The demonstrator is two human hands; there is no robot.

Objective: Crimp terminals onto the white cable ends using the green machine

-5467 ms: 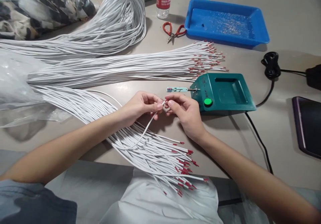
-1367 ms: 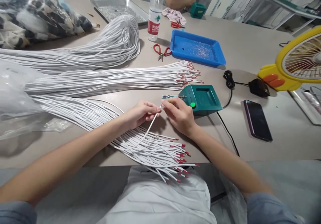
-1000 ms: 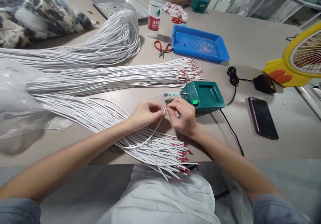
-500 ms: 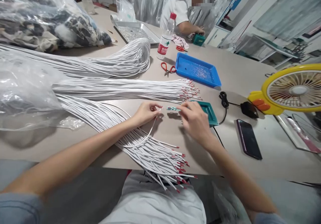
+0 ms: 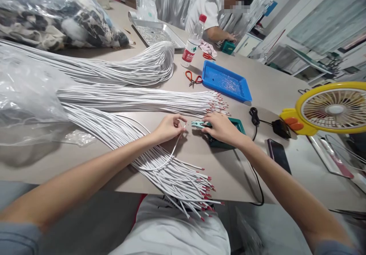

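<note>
In the head camera's view, the left hand (image 5: 170, 128) has thumb and fingers closed on a white cable (image 5: 175, 148) just behind its tip, which is held up over the middle of the desk (image 5: 274, 79). The right hand (image 5: 219, 128) pinches the back of a pale green clip (image 5: 196, 124), whose front points at the cable tip across a small gap. Behind that hand, partly covered by it, sits a dark green twisting machine (image 5: 223, 144). From the cable tip, the strand curves down onto a red-tipped cable bundle (image 5: 171, 177), whose ends overhang the desk's near edge. A second bundle (image 5: 128, 97) lies straight beyond it, and a looped bundle (image 5: 143, 70) farther toward the far edge. Red-handled scissors (image 5: 193, 80) lie beside a blue tray (image 5: 225, 92). A phone (image 5: 278, 156) and a yellow fan (image 5: 334, 110) are toward the right. At the far edge, a co-worker's hand (image 5: 231, 37) is at another green machine (image 5: 228, 47).
</note>
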